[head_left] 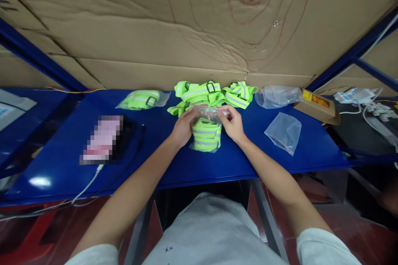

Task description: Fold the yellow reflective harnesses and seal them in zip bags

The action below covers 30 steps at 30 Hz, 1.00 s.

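A clear zip bag (203,112) with a folded neon-yellow reflective strap (207,134) inside lies before me on the blue table. My left hand (184,126) pinches the left end of the bag's top edge. At the right end of that edge, my right hand (231,123) grips the plastic between thumb and fingers. Just behind the bag is a loose pile of neon-yellow reflective straps (199,93) with black buckles. Another bagged strap (141,100) rests to the left of the pile.
Right of my hands lie an empty clear bag (284,132) and more clear bags (278,96). A small cardboard box (319,107) stands by them. On the left is a phone (102,138) with a white cable (88,184). A cardboard panel (130,20) rises behind the table.
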{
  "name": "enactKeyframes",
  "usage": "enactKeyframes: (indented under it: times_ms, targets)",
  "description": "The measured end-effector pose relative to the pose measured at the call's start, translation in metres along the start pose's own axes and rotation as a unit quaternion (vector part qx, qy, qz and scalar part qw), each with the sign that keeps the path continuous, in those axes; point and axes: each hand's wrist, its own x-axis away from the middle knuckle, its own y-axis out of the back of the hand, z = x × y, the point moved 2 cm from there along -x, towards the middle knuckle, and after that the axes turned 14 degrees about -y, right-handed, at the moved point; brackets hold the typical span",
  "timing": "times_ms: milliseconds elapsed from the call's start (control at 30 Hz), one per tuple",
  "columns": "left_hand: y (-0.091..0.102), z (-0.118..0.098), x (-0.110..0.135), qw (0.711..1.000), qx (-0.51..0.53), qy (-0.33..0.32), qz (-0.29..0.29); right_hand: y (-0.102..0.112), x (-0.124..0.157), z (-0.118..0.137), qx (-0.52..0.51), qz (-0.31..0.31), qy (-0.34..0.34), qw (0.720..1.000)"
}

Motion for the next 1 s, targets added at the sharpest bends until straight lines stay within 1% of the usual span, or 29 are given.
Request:
enactKeyframes:
  times_ms: [333, 500, 600, 667, 767, 867, 933, 1000]
  targets:
    - [0.001, 0.001, -0.001, 1.0, -0.006, -0.002, -0.002, -0.001, 0.0, -0.003, 0.008, 0.007, -0.001, 1.0]
    - [0.0, -0.002, 0.001, 1.0, -0.021, -0.004, 0.008, 0.003, -0.001, 0.007, -0.012, 0.009, -0.003, 1.0]
    - [0.0, -0.006, 0.001, 0.999, -0.03, -0.033, 0.006, 0.01, -0.004, 0.014, -0.025, 0.036, -0.009, 0.999]
    - [0.002, -0.009, 0.0, 0.997, -0.046, -0.066, -0.005, 0.017, -0.007, 0.017, -0.025, 0.06, -0.03, 0.997]
    - [0.01, -0.011, -0.003, 0.985, -0.128, -0.118, -0.003, 0.028, -0.015, 0.016, -0.029, 0.114, -0.069, 0.991]
    - [0.018, -0.008, -0.007, 0.964, -0.216, -0.155, -0.005, 0.035, -0.024, 0.013, -0.019, 0.167, -0.076, 0.983]
    - [0.02, -0.005, -0.008, 0.954, -0.244, -0.174, -0.014, 0.035, -0.027, 0.01, -0.015, 0.169, -0.07, 0.983]
    - [0.02, -0.004, -0.007, 0.952, -0.249, -0.177, -0.011, 0.032, -0.026, 0.007, -0.018, 0.147, -0.07, 0.986]
